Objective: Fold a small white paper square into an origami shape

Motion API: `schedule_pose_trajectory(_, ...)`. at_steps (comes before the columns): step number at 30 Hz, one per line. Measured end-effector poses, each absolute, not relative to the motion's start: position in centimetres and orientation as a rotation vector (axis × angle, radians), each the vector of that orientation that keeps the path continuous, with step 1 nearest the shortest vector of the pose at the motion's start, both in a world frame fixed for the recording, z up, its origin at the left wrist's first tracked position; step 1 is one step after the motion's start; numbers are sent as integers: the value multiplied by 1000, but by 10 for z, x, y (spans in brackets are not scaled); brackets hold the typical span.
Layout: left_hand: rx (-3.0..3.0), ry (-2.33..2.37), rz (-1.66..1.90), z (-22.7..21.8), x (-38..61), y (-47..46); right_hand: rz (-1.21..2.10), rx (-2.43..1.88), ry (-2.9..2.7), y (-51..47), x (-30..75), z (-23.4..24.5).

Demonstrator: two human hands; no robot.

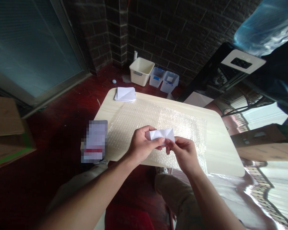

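Between my two hands is a small folded white sheet of paper (162,133), held above the table with creases running across its face. My left hand (142,143) grips its left end, thumb on the near side and fingers behind. At the lower right corner, my right hand (184,151) pinches the paper between thumb and fingers. Both hands are closed on it. Under them, a sheet of bubble wrap (129,127) covers much of the pale wooden table (220,143). A stack of white paper (125,94) lies at the table's far left corner.
A blurred-out item (94,140) sits at the table's left edge. Beyond the table, a cream basket (141,72) and two clear plastic bins (170,81) stand on the dark red floor. Cardboard boxes are at left (7,127) and right. A water dispenser (242,60) stands at the upper right.
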State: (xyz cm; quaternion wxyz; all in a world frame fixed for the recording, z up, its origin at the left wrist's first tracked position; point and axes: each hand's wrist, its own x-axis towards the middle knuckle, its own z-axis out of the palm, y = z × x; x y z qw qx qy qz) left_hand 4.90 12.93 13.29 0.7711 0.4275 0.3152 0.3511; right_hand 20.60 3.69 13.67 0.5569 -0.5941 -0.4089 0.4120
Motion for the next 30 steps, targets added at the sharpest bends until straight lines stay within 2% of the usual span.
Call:
schedule_pose_trajectory(17,777,753,796,124,64,130,775,-1403,-913,40,198,141)
schedule_pose_trajectory(25,988,674,908,128,67,131,927,-1221,-847,40,209,131)
schedule_pose_trajectory(30,1001,609,865,140,63,125,908,-1202,-890,40,210,131)
